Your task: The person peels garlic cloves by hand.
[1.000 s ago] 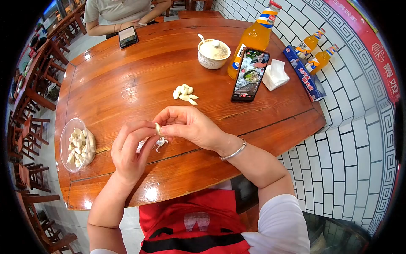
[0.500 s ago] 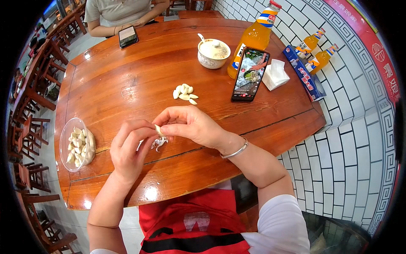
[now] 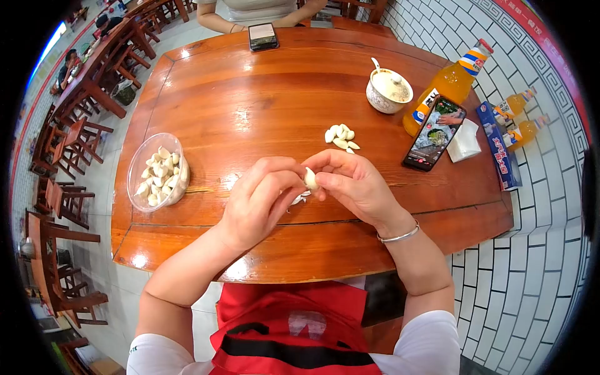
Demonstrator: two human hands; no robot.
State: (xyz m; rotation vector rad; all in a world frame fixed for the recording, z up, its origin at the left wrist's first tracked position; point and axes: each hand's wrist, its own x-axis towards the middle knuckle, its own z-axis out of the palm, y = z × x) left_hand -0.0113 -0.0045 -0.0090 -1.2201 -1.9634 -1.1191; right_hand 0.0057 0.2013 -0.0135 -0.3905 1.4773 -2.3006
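Pinching a small, cream-white, teardrop-shaped garlic clove (image 3: 310, 179) between thumb and fingers of the bare right hand (image 3: 360, 187), above the glossy, brown wooden table (image 3: 212, 106). Holding it just left of the right thumb, nearer that hand — running the long axis roughly far to near, with the narrow tip pointing far and slightly left. Curling the bare left hand (image 3: 255, 201) just left of the clove, fingertips close beside it; being unable to tell contact from mere closeness in that grip. Working just beyond thin, white, papery peelings (image 3: 302, 197), with a heap of smooth, ivory-coloured garlic cloves (image 3: 340, 135) lying far and right.
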